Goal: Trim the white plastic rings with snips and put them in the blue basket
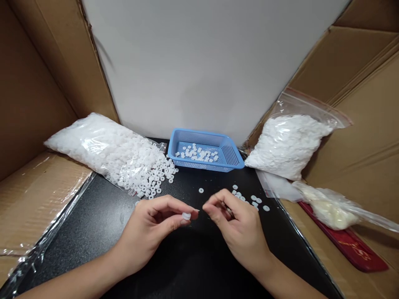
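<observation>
Between the thumb and fingers of my left hand (156,228) is a small white plastic ring (186,216), with its rim partly showing. My right hand (238,226) is just to the right, its thumb and forefinger pressed together; whatever they pinch, if anything, is hidden. A gap separates the two sets of fingertips. Beyond them a loose ring (201,190) lies flat on the black table (187,261). More flat white rings (254,198) are scattered behind and beside my right hand.
A blue basket (205,167) with several small white pieces stands at the back. An open bag (93,141) spills white rings at the left. On the right are a zip bag (286,141) of white pieces, a twisted bag (333,207) and a red case (358,251). Cardboard walls (368,83) flank the table.
</observation>
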Demonstrator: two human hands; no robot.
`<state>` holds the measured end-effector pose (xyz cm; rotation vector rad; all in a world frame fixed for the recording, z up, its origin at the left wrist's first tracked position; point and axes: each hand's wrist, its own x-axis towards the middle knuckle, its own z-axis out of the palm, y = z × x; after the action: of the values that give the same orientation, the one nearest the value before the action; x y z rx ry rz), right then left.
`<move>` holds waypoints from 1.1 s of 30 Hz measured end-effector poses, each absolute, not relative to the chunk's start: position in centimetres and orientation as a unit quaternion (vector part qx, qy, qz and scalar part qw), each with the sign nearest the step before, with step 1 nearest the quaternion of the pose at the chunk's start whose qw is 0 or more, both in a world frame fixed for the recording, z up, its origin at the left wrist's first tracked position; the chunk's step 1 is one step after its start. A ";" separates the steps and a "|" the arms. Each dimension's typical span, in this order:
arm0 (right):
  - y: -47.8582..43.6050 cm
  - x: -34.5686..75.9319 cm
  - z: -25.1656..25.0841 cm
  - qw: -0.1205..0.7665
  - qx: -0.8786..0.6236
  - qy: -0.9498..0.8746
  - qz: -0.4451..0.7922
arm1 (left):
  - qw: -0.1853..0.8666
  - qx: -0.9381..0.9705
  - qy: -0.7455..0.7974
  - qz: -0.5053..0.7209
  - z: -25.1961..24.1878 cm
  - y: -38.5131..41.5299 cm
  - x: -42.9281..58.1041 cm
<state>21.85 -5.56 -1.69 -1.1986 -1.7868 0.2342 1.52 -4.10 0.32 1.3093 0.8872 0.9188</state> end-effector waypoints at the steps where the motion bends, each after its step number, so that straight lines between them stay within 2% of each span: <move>1: -5.6 21.7 -1.6 0.475 -0.480 -0.731 0.098 | 0.616 0.562 0.383 0.398 0.3 -4.1 1.5; 5: -6.0 21.4 -1.3 0.506 -0.428 -0.742 0.097 | 0.638 0.542 0.368 0.404 0.2 -4.3 1.6; 8: -6.3 21.3 -1.3 0.490 -0.411 -0.763 0.095 | 0.669 0.511 0.347 0.414 0.1 -4.2 1.7; 16: -6.7 21.4 -1.8 0.438 -0.387 -0.808 -0.074 | 0.691 0.474 0.330 0.435 0.0 -4.2 1.9; 33: -6.5 21.6 -1.0 0.409 -0.366 -0.826 -0.125 | 0.705 0.480 0.331 0.404 0.2 -4.3 1.8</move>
<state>21.60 -6.51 -0.96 -0.9234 -2.0822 -0.3143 1.82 -4.29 0.15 1.0676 0.7371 0.8983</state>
